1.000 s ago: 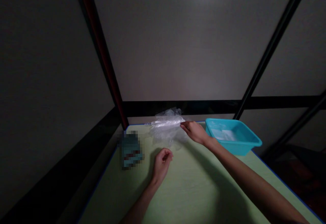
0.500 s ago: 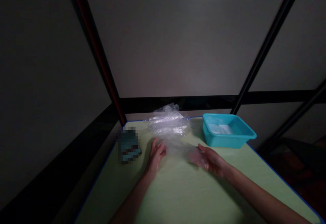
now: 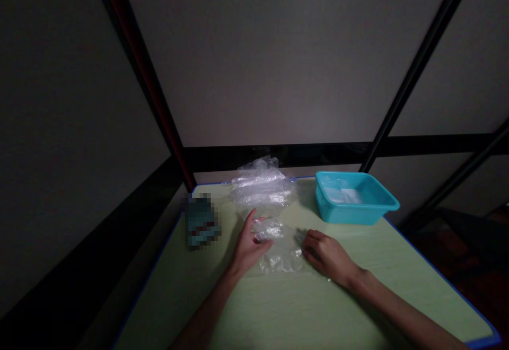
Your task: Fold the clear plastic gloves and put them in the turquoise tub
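A crinkled clear plastic bag [image 3: 280, 257] lies on the table between my two hands. My left hand [image 3: 248, 246] grips its left side, the thumb over the plastic and the fingers curved around the far edge. At the bag's right edge, my right hand [image 3: 328, 257] is closed with its fingers curled down; the edge appears to run into them, though the fingertips are hidden. Just beyond the hands is a loose pile of clear plastic bags [image 3: 262, 188], shiny and overlapping.
On the right of the pale green table [image 3: 274, 313] stands a turquoise plastic basin [image 3: 353, 214] with whitish, see-through material inside. A pixelated dark green item [image 3: 202, 222] lies at the left edge. A panelled wall [image 3: 274, 74] rises behind the table.
The bag, blurred and stretched between my hands before, now rests crumpled on the table. My left hand has turned inward around it, and my right hand's fingers have curled downward.
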`<state>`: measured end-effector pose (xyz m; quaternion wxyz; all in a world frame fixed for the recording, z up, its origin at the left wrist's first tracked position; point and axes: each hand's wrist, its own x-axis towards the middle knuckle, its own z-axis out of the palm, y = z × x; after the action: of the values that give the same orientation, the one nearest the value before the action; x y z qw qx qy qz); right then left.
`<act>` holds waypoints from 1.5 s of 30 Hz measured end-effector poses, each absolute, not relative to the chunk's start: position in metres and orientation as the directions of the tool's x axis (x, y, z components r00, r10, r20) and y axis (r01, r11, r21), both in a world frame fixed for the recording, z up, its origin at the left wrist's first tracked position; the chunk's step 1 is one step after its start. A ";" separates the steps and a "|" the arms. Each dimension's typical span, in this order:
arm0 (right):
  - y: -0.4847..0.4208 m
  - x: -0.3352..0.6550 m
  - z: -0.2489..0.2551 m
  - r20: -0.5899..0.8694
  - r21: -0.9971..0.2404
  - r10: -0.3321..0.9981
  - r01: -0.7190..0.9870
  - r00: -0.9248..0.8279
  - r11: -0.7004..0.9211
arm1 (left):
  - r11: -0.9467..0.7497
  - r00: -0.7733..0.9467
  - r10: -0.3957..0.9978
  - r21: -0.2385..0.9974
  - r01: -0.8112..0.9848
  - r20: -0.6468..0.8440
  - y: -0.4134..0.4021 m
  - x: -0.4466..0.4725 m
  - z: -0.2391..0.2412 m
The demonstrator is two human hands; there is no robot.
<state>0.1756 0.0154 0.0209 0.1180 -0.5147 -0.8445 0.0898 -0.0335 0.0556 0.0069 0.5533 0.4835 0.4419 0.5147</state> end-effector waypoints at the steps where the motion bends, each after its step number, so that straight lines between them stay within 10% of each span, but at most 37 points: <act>1: 0.016 0.174 0.020 0.091 -0.262 0.891 0.853 -0.444 0.452 | 0.020 0.109 0.994 0.994 -0.108 -0.008 0.053 -0.035 0.008; 9: 0.013 0.175 0.028 0.019 -0.307 0.882 0.837 -0.471 0.453 | 0.081 0.221 0.970 0.993 0.082 -0.097 0.047 -0.046 0.016; 23: 0.011 0.181 0.036 -0.214 -0.882 0.901 0.471 -0.378 -0.011 | -0.091 0.164 0.985 0.971 0.219 0.055 0.061 -0.067 0.016; 32: -0.007 0.209 0.020 -0.420 -0.885 0.864 0.337 -0.276 -0.322 | -0.253 0.057 0.964 0.841 0.478 0.258 0.064 -0.077 0.018; 39: -0.010 0.220 0.034 -0.263 -0.782 0.935 0.621 -0.240 -0.060 | -0.361 0.058 0.912 0.728 0.583 0.406 0.045 -0.054 0.027; 45: 0.007 0.205 0.051 0.004 -0.781 0.950 0.593 -0.311 0.197 | -0.582 0.566 0.778 0.650 0.488 0.271 -0.014 0.005 0.017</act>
<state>0.2053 0.0070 0.0514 0.2555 -0.5283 -0.7302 0.3498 0.0047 -0.0145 0.0167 0.2620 0.8453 0.3745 0.2766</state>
